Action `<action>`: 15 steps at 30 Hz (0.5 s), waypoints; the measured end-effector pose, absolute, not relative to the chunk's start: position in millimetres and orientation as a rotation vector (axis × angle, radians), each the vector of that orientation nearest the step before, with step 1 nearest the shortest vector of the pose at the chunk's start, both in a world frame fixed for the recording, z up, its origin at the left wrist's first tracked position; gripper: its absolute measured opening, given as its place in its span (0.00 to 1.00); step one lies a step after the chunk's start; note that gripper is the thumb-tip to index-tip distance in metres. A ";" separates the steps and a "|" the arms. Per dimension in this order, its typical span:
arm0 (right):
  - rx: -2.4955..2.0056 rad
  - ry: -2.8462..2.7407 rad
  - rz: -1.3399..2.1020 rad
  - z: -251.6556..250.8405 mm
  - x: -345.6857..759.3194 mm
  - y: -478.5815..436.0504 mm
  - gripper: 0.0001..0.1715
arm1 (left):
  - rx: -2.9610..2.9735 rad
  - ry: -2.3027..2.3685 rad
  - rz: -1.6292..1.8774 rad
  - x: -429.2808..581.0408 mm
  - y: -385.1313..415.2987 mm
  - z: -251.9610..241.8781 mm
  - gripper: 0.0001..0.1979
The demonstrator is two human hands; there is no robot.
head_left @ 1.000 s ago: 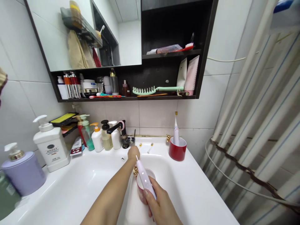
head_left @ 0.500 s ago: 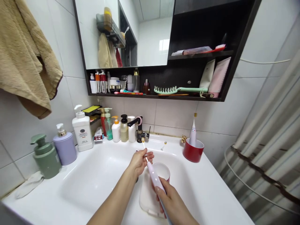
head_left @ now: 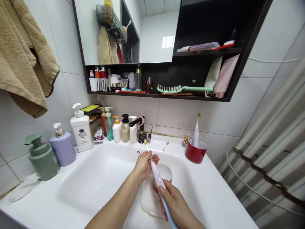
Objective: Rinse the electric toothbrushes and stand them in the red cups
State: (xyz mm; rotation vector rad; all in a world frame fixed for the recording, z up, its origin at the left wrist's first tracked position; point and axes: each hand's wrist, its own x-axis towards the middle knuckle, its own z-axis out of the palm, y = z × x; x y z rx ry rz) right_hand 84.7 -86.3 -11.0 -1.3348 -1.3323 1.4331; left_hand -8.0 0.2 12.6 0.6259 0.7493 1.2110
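Note:
Over the sink, my left hand pinches a small white toothbrush head between thumb and finger, its other fingers loosely spread. Wrapped round the pale pink and blue electric toothbrush handle is my right hand. The handle's narrow end points up at the left hand, and a short bit of thin metal shaft shows between them. Behind and below the handle stands a red cup with a white inside. It is partly hidden, as is the white tray under my right hand.
Another brush head lies on the sink's back rim, right of the black faucet. A red cup there holds a second electric toothbrush. Several pump bottles line the left and back. A mirror cabinet overhangs the sink.
The handle's tip has come closer to my left hand, so less of the gap between them shows. The camera view has shifted slightly.

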 end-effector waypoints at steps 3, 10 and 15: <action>-1.355 -1.335 1.353 -10.0 84.1 -87.9 0.18 | 0.670 0.728 1.219 -5.0 -1.2 10.3 0.05; -1.359 -1.334 1.295 -9.0 85.5 -87.2 0.20 | 0.714 0.776 1.177 -4.0 -2.7 11.6 0.06; -1.303 -1.185 1.530 -5.4 83.8 -88.2 0.21 | 0.687 0.774 1.141 -0.7 -3.8 10.3 0.07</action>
